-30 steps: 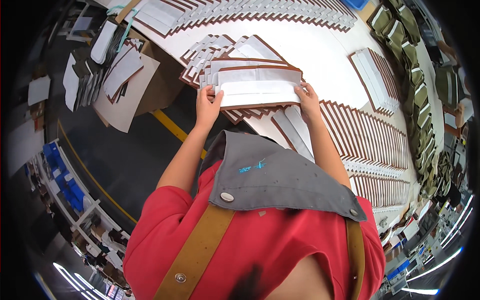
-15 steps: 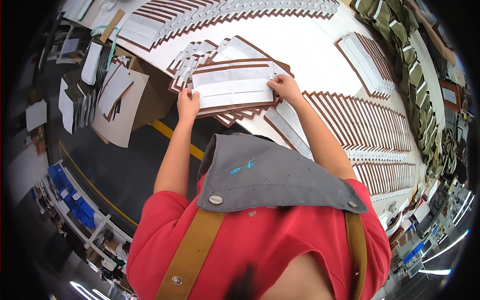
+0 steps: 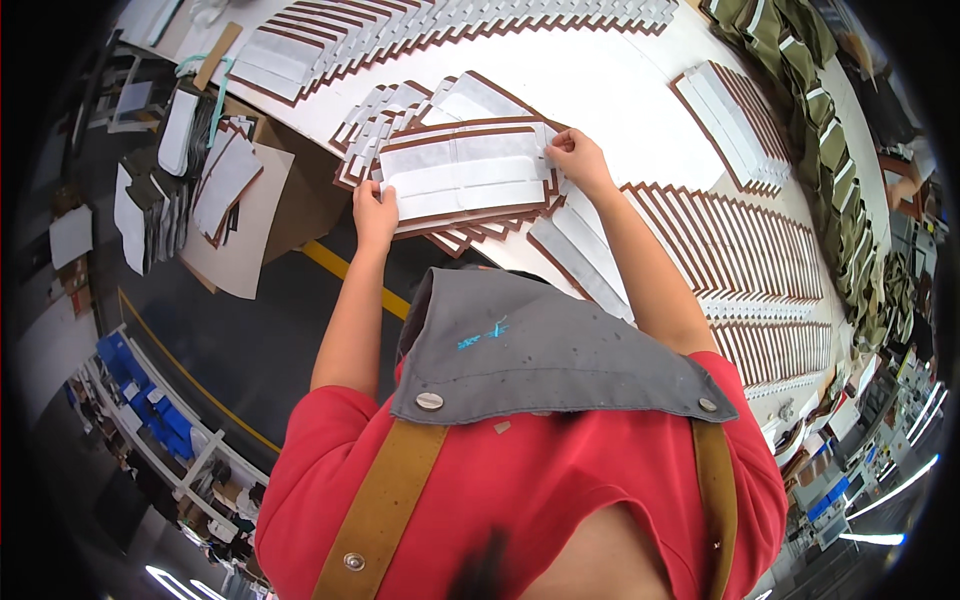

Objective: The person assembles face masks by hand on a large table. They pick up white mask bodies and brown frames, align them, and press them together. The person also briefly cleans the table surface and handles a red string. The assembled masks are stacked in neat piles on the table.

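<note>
1. two hands on one piece: i see the left hand [image 3: 374,212] and right hand [image 3: 577,158] both on the top white panel with brown border [image 3: 462,175], which sits on a loose stack of like pieces [image 3: 470,232] at the near edge of the white table [image 3: 610,85].
2. long axis of the panel runs left to right across me, slightly tilted up toward the right; each hand has one short end.
3. left fingers are curled onto the lower left corner, pinching the edge as far as i can tell; thumb side hidden.
4. right fingers are bunched narrow on the upper right corner, tips on the panel.
5. panel lies between the two hands, inward of both sets of fingers; neither hand is nearer.
6. rows of overlapped panels [image 3: 740,250] lie just right of the right forearm, not touching.
</note>
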Available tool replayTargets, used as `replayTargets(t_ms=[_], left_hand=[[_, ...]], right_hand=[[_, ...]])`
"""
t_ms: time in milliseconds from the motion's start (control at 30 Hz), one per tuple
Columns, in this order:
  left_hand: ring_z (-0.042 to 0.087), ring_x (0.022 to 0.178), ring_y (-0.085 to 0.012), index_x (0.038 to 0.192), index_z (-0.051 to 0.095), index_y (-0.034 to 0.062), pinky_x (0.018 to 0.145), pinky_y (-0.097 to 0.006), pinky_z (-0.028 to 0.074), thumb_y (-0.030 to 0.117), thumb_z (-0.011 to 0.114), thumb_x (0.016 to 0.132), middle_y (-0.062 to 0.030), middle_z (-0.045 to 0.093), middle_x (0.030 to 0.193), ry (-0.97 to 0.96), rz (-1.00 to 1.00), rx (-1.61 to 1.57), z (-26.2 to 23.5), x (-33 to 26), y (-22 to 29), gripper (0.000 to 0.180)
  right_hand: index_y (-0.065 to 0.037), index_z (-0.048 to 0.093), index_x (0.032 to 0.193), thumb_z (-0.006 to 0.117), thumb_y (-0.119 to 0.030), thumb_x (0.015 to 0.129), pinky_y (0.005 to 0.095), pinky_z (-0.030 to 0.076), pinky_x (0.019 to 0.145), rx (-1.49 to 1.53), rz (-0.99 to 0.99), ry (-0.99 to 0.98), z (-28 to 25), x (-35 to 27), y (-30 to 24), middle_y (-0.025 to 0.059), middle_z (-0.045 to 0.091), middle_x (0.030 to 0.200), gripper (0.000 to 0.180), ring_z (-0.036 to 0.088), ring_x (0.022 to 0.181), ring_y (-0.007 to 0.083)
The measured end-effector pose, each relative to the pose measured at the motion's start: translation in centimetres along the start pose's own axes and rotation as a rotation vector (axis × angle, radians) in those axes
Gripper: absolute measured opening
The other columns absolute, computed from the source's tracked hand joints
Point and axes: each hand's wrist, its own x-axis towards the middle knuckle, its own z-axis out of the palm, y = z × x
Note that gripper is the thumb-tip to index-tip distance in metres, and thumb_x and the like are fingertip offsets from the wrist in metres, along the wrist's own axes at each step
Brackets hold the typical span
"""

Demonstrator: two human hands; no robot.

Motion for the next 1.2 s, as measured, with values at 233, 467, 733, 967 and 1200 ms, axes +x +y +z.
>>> replayTargets(t_ms=[233,467,733,967,1200], left_hand=[[0.047,0.083,-0.0306,0.082,0.048,-0.0011,0.076,-0.036,0.039,0.014,0.055,0.075,-0.0177,0.046,0.092,0.018,-0.052,-0.062,-0.1,-0.4,1.1,0.018],[0.047,0.082,-0.0259,0.082,0.049,-0.0011,0.076,-0.034,0.039,0.014,0.058,0.075,-0.0149,0.044,0.095,0.026,-0.069,-0.037,0.1,-0.2,1.4,0.019],[0.048,0.082,-0.0312,0.078,0.048,-0.0007,0.076,-0.036,0.040,0.014,0.058,0.073,-0.0183,0.046,0.091,-0.007,-0.052,-0.005,-0.2,0.1,1.6,0.018],[0.048,0.078,-0.0293,0.077,0.048,-0.0010,0.073,-0.035,0.040,0.015,0.059,0.073,-0.0167,0.047,0.087,-0.012,-0.007,0.047,0.1,0.4,1.2,0.020],[0.048,0.078,-0.0320,0.077,0.047,-0.0013,0.073,-0.037,0.040,0.015,0.059,0.072,-0.0176,0.046,0.085,-0.015,0.055,0.058,0.4,0.8,0.2,0.021]], right_hand=[[0.001,0.055,0.087,0.065,-0.020,0.069,0.0296,0.046,0.065,-0.053,-0.024,0.022,0.7,-0.5,-0.8,0.0100,0.058,0.075,0.029,0.057,0.070,0.0194],[0.000,0.055,0.084,0.066,-0.022,0.067,0.0310,0.046,0.064,-0.100,-0.039,0.028,1.2,-0.5,-0.8,0.0103,0.057,0.074,0.030,0.057,0.070,0.0218],[0.000,0.055,0.085,0.066,-0.024,0.068,0.0313,0.046,0.065,-0.104,-0.024,0.059,1.5,-0.4,-0.5,0.0115,0.059,0.075,0.031,0.058,0.072,0.0221],[0.001,0.055,0.085,0.065,-0.025,0.070,0.0289,0.045,0.061,0.067,0.029,-0.045,1.2,-0.3,-0.5,0.0080,0.058,0.074,0.031,0.055,0.068,0.0156],[0.001,0.056,0.100,0.059,-0.017,0.078,0.0226,0.041,0.057,0.502,0.191,-0.187,1.8,-1.3,-0.6,0.0050,0.057,0.081,0.028,0.050,0.066,0.0091]])
